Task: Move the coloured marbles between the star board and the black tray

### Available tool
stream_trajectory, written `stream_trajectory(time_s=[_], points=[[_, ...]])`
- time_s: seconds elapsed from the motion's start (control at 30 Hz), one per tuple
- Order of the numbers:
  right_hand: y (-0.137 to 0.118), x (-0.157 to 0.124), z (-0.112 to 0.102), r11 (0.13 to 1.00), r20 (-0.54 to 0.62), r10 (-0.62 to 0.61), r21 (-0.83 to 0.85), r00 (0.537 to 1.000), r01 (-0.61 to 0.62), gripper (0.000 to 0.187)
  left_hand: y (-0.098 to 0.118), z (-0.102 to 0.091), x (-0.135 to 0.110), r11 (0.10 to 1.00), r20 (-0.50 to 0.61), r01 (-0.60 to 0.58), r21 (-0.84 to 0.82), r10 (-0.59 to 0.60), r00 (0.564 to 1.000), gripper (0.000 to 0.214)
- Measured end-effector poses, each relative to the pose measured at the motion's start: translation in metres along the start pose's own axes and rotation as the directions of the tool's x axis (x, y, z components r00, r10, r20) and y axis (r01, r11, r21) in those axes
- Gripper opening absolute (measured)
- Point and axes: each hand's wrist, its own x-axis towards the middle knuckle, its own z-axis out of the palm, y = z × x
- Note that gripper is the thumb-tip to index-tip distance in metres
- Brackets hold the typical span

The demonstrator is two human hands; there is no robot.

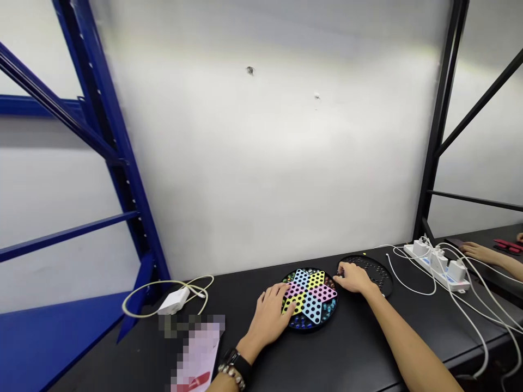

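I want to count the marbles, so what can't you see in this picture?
Head view, the only picture:
The marbles: too small to count, and the left hand covers part of the game board.
The black holed tray: the right hand hides part of it.
The paper: blurred, so it can't be read.
The other person's arm: cut off by the right edge.

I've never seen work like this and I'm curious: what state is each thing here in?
left hand: open, on the checkers board's edge
right hand: curled at the black disc's rim
checkers board: lying flat
marbles: around the board's rim
black disc: lying flat
power strip: three plugs in it
charger: cable looped
co-worker's hand: flat, open
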Motion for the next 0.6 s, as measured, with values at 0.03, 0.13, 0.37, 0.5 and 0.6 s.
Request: stream_trajectory(time_s=[0.03,0.13,0.37,0.5,0.6], points=[[-0.001,0.000,0.001,0.999,-0.013,-0.028,0.045,1.000,0.029,0.027,0.000,0.000,0.000,1.000,0.005,0.001,-0.003,-0.001,1.000,0.043],[-0.009,-0.002,0.007,0.981,-0.013,-0.150,0.122,0.989,0.150,0.029,-0.001,0.001,0.000,1.000,0.006,0.000,-0.004,0.000,1.000,0.043],[-0.029,-0.007,0.024,0.986,0.048,-0.163,-0.035,0.985,0.165,0.034,0.000,0.001,0.001,1.000,-0.005,-0.002,-0.003,0.002,1.000,0.042],[-0.030,-0.007,0.022,0.983,0.054,-0.164,-0.068,0.985,0.168,0.033,0.001,0.000,0.000,0.999,0.002,-0.019,-0.032,0.019,1.000,0.040],[-0.030,-0.006,0.023,0.981,0.057,-0.159,-0.102,0.986,0.165,0.034,0.001,0.000,0.000,0.998,0.009,-0.039,-0.047,0.039,0.999,0.037]])
